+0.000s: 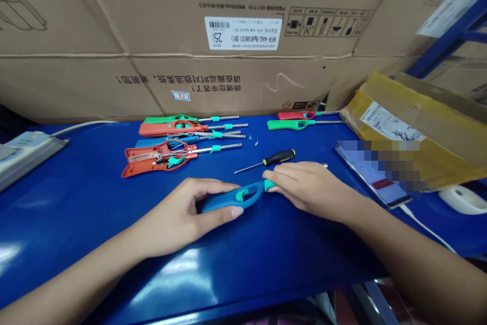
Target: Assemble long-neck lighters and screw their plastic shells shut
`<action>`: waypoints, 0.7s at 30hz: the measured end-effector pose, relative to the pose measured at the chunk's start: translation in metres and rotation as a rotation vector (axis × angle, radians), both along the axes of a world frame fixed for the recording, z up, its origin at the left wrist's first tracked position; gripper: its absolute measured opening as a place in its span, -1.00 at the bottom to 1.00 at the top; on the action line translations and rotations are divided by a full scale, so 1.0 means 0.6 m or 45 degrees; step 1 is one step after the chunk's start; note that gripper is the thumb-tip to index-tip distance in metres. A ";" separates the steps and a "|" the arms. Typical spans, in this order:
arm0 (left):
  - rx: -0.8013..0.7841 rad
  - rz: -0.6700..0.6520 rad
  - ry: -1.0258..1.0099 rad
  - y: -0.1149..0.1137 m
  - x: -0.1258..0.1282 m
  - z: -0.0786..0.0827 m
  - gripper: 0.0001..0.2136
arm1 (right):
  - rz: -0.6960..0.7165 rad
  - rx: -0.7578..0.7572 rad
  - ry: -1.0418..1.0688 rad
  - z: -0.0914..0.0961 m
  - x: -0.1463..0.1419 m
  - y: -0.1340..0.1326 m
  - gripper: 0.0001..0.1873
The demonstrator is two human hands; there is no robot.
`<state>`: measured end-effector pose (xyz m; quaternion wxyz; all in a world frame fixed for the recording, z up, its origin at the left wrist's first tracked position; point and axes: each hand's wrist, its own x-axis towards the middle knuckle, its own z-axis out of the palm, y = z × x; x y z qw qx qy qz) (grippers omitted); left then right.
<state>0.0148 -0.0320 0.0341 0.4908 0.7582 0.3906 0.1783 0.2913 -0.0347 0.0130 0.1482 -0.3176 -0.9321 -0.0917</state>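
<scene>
A blue long-nosed gas lighter (228, 201) with a green trigger lies across both hands, just above the table. My left hand (198, 208) is wrapped round its handle, thumb along the near side. At its front end, my right hand (304, 185) grips the lighter by the green collar (269, 185); the metal tube is mostly hidden under these fingers. Behind the hands rests a screwdriver (279, 156) with a black and yellow handle. Farther back on the left, an orange lighter (160, 155) lies with its casing split apart and wires showing.
Several more lighters (173, 127) lie behind the split one. A red lighter (299, 115) and a green lighter (289, 124) are at the back right. A phone (373, 175), an opened carton (414, 127) and a white mouse (462, 198) stand right. Cardboard boxes (152, 21) wall the table's back.
</scene>
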 end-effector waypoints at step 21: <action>-0.252 0.012 0.013 -0.004 0.005 -0.010 -0.68 | 0.034 -0.383 -0.156 -0.004 -0.012 -0.008 -0.81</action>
